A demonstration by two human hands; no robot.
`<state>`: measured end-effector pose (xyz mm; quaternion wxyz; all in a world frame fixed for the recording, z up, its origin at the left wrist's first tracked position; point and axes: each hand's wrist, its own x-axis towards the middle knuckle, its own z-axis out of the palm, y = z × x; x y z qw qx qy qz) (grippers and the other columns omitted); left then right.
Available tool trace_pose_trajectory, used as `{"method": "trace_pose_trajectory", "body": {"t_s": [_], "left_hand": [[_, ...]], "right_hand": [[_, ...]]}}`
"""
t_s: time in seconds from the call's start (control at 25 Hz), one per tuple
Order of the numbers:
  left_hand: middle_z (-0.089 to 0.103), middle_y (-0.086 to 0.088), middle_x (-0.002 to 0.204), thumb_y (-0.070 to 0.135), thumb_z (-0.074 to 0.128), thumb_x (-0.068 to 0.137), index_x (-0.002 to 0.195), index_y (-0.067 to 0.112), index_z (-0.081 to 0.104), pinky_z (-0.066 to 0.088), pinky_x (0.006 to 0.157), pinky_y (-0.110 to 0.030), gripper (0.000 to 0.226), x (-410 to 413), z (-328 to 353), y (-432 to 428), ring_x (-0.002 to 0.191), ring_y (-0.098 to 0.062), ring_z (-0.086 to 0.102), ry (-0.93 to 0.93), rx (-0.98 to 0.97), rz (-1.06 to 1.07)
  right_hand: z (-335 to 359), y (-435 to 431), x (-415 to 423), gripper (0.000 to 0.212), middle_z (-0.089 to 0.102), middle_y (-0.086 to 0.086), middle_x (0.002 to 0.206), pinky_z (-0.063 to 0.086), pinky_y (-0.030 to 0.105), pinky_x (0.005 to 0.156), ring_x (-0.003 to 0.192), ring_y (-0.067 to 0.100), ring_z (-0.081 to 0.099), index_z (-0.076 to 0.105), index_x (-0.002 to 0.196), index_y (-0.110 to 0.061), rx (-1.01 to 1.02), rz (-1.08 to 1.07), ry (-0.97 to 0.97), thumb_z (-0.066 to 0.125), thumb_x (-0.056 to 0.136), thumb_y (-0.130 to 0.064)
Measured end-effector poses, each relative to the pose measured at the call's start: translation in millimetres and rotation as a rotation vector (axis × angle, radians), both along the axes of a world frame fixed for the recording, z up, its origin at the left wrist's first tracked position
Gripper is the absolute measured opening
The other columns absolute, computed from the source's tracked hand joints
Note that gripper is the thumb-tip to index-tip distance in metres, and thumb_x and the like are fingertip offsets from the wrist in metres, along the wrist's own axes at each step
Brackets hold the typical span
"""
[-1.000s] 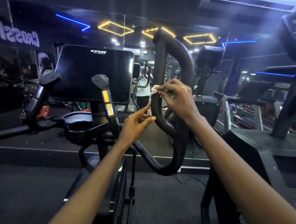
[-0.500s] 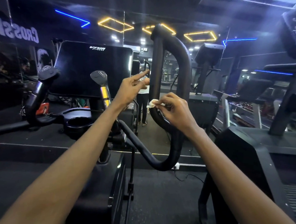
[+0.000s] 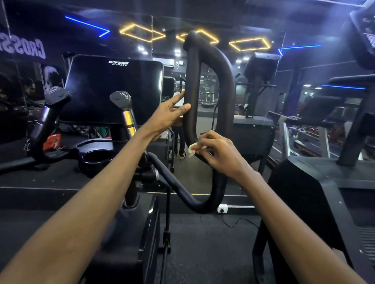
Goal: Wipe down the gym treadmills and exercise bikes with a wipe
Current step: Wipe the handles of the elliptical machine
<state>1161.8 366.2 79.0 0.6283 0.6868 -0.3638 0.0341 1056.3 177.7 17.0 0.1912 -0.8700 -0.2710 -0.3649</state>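
We pinch the wipe (image 3: pixel 191 150) in our right hand (image 3: pixel 221 154) against the lower part of the black looped handle (image 3: pixel 225 83), while our left hand (image 3: pixel 169 117), fingers straight, touches the same bar higher up.

Matt foam handle loop (image 3: pixel 225 83); glossy screen (image 3: pixel 113 90).

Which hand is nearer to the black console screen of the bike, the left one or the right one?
Left. The left hand is just right of the console screen, at the loop handle. The right hand, pinching the wipe, is farther right and lower.
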Motion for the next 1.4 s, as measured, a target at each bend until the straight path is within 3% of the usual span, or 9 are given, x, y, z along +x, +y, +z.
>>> {"method": "trace_pose_trajectory", "body": {"t_s": [0.16, 0.44, 0.6, 0.76, 0.92, 1.16, 1.4], "left_hand": [[0.07, -0.011, 0.113, 0.024, 0.061, 0.096, 0.153, 0.032, 0.024, 0.058, 0.087, -0.044, 0.069, -13, -2, -1, 0.102, -0.023, 0.07, 0.004, -0.005, 0.003], [0.07, -0.012, 0.111, 0.022, 0.064, 0.094, 0.155, 0.027, 0.017, 0.061, 0.072, -0.038, 0.077, -24, -19, -1, 0.096, -0.022, 0.072, 0.06, 0.07, -0.001], [0.071, -0.016, 0.109, 0.024, 0.065, 0.094, 0.156, 0.027, 0.017, 0.06, 0.065, -0.035, 0.079, -25, -15, 2, 0.09, -0.027, 0.073, 0.067, 0.075, -0.002], [0.071, -0.014, 0.11, 0.024, 0.065, 0.094, 0.156, 0.028, 0.016, 0.061, 0.071, -0.044, 0.079, -26, -17, -1, 0.094, -0.03, 0.072, 0.063, 0.093, -0.004], [0.069, -0.014, 0.113, 0.026, 0.063, 0.094, 0.155, 0.03, 0.018, 0.06, 0.077, -0.049, 0.076, -29, -18, -3, 0.096, -0.028, 0.072, 0.056, 0.095, 0.03], [0.066, -0.014, 0.117, 0.022, 0.062, 0.096, 0.153, 0.03, 0.024, 0.06, 0.072, -0.041, 0.069, -43, -28, -12, 0.098, -0.023, 0.072, 0.09, 0.008, 0.108], [0.066, -0.016, 0.119, 0.021, 0.063, 0.095, 0.153, 0.029, 0.027, 0.06, 0.072, -0.038, 0.069, -47, -33, -18, 0.102, -0.023, 0.07, 0.127, -0.04, 0.173]], "right_hand": [[-3, -3, -7, 0.011, 0.061, -0.003, 0.1, 0.048, 0.017, 0.081, 0.09, 0.009, 0.063, 0.076, 0.095, -0.017, 0.009, -0.05, 0.022, 0.07, 0.088, -0.01], [-1, -5, -10, 0.016, 0.056, -0.005, 0.096, 0.033, 0.003, 0.076, 0.078, -0.001, 0.049, 0.072, 0.091, -0.021, -0.023, -0.132, 0.086, 0.065, 0.086, -0.008], [6, 7, -4, 0.017, 0.055, -0.008, 0.097, 0.038, 0.011, 0.077, 0.082, 0.005, 0.053, 0.072, 0.093, -0.017, 0.01, -0.127, 0.057, 0.063, 0.085, -0.006], [-17, -6, -8, 0.015, 0.059, -0.006, 0.11, 0.043, 0.016, 0.086, 0.1, 0.01, 0.058, 0.072, 0.096, -0.016, -0.041, -0.139, 0.003, 0.065, 0.087, -0.007], [-16, -5, -9, 0.015, 0.056, -0.008, 0.103, 0.043, 0.014, 0.079, 0.088, 0.009, 0.06, 0.072, 0.096, -0.015, 0.023, -0.121, -0.02, 0.064, 0.088, -0.006], [-26, -12, -9, 0.021, 0.061, 0.0, 0.103, 0.05, 0.028, 0.086, 0.1, 0.018, 0.058, 0.071, 0.099, -0.013, 0.012, -0.019, -0.054, 0.061, 0.087, 0.0], [-28, -28, -11, 0.018, 0.06, -0.002, 0.1, 0.047, 0.023, 0.08, 0.095, 0.014, 0.054, 0.072, 0.099, -0.013, -0.057, -0.004, -0.073, 0.066, 0.087, -0.002]]}}
